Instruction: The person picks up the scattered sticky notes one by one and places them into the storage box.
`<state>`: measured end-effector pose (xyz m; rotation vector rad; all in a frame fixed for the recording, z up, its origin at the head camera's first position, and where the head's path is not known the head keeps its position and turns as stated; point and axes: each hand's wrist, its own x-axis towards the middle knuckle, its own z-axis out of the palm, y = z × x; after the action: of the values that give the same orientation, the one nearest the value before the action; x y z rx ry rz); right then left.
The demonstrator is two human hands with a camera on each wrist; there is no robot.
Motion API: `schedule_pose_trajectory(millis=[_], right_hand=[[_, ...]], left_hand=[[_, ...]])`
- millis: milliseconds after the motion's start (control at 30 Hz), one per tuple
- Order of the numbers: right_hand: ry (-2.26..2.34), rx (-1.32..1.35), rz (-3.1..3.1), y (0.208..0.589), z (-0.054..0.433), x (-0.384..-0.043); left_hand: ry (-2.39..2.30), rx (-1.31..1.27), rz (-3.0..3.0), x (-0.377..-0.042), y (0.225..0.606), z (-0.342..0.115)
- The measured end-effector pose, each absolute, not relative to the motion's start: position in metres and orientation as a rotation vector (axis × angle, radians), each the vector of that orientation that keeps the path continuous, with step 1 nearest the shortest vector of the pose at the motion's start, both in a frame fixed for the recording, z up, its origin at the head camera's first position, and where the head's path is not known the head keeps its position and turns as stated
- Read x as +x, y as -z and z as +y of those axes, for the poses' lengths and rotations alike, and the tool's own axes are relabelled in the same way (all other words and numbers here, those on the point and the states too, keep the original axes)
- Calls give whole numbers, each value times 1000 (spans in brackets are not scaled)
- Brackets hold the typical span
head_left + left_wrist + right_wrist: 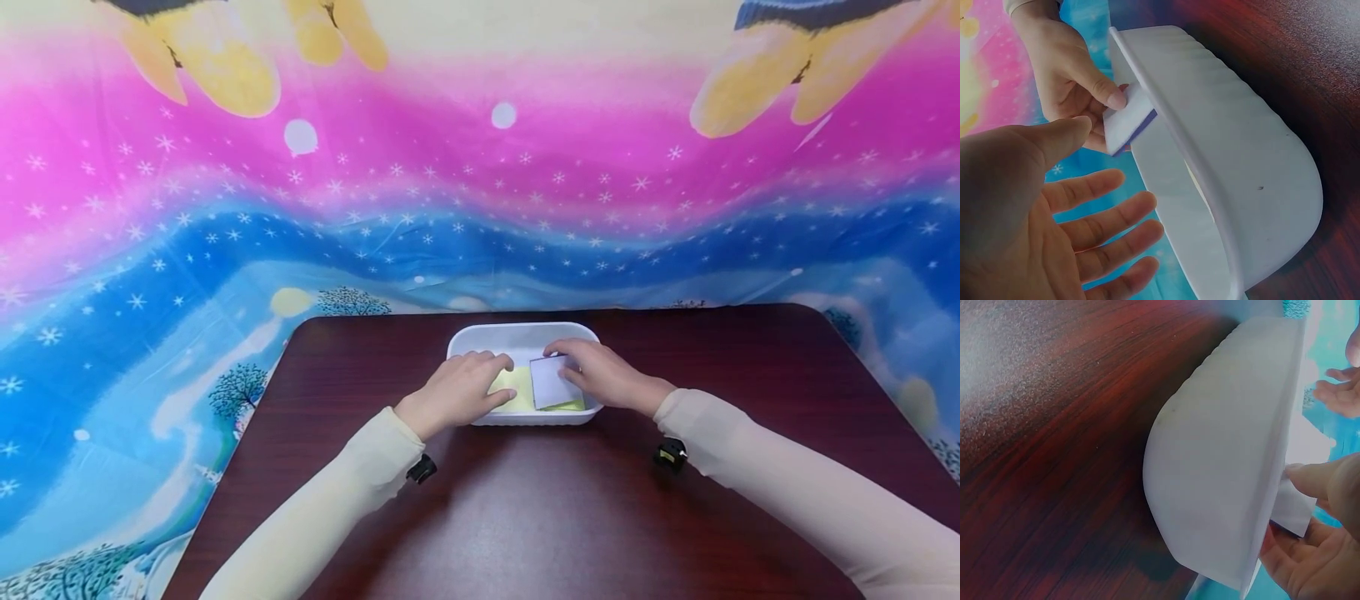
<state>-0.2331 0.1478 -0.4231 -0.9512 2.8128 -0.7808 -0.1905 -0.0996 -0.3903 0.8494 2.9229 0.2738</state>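
Observation:
A white oval plastic basin stands on the table, and both hands reach over it. My right hand pinches a white square card between thumb and fingers at the basin's right side. In the left wrist view the card shows a purple edge. Flat yellow paper lies on the basin's bottom, partly covered by the card. My left hand hovers over the left side with nothing in it; the left wrist view shows its fingers spread and relaxed, beside the rim.
The dark red-brown wooden table has rounded far corners. Behind it hangs a pink and blue cloth with snowflakes and trees. Black wrist cameras are strapped under both cream sleeves.

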Motion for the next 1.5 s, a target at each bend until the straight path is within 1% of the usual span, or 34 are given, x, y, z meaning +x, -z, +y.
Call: schedule_pose_trajectory(millis=[1200,1500], right_hand=[[605,-906,2809,430,146,-238],[666,-913,2817,425,145,-234]], left_hand=[[-255,858,2933,-191,391,-100],[-253,858,2944,-191,392,-99]])
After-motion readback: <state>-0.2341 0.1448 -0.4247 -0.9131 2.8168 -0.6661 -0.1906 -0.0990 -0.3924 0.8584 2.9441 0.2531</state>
